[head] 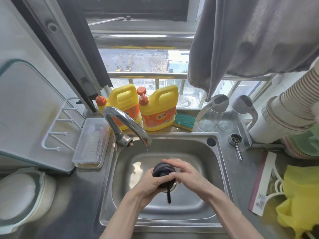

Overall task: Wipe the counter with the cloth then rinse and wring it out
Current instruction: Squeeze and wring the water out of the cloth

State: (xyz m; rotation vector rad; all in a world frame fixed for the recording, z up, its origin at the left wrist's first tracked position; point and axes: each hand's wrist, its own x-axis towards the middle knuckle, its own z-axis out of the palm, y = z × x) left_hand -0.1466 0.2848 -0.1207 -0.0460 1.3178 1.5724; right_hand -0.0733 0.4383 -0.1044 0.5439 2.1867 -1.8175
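Steel surface (89, 195) wraps a rectangular sink (215, 169) under a window; curved chrome faucet (124, 121) drips. Count: two yellow detergent jugs (159, 109), one green-yellow sponge (183, 120), two clear jars. Dark cloth (163, 171), twisted into a tight roll, held over the basin; left hand (155, 182) fingers closed around it, right hand (188, 173) fingers spread loosely against it.
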